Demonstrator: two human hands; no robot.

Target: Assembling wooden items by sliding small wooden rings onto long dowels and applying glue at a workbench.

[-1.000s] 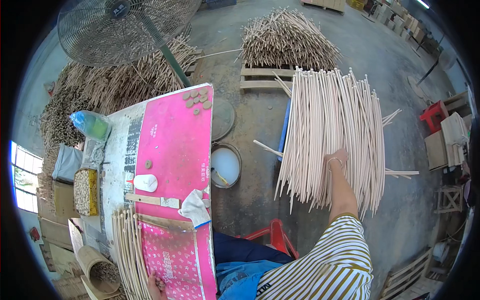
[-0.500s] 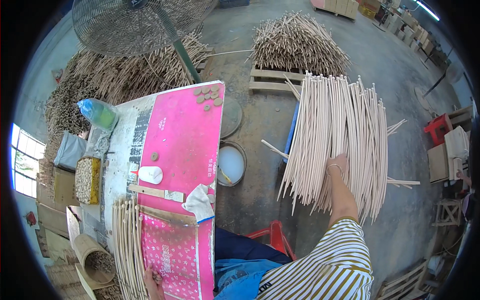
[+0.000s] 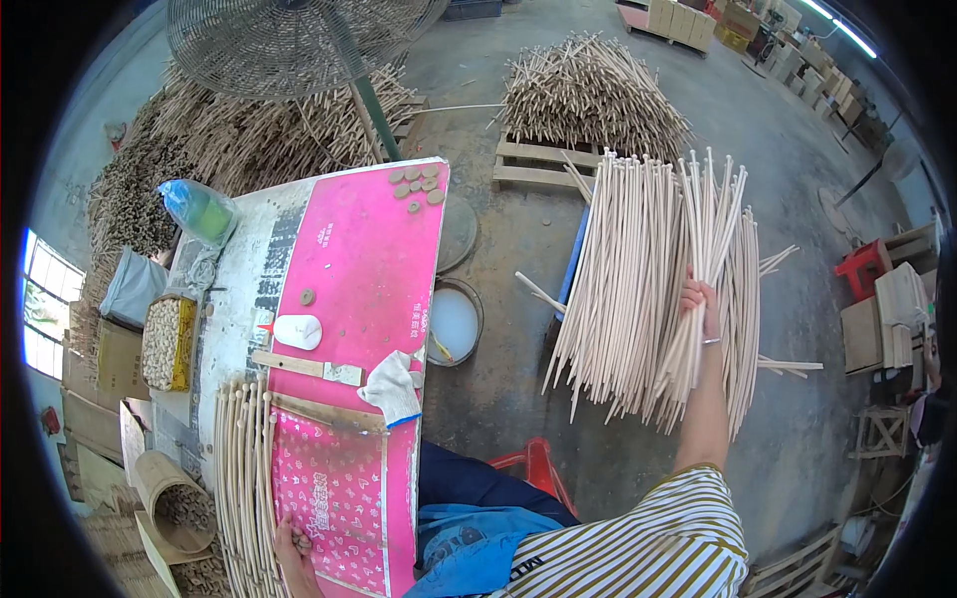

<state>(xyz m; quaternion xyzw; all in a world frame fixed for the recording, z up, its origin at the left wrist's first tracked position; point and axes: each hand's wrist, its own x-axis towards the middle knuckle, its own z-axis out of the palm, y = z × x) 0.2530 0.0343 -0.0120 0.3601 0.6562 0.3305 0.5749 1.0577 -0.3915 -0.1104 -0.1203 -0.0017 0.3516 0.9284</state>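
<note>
A handful of long, thin, pale wooden rods is clasped by the right hand, its fingers closed around them, above a large fanned pile of the same smooth round rods on the concrete floor to the right of the desk. The left hand is laid at the desk's near edge, touching a flat row of rods; whether its fingers are curled or spread cannot be told. The desk is covered by a glossy pink sheet with small white print. On it are seen six small round wooden discs at the far corner, one white oval block, one crumpled white cloth and a flat wooden strip. A round white bucket is set on the floor just beside the desk.
</note>
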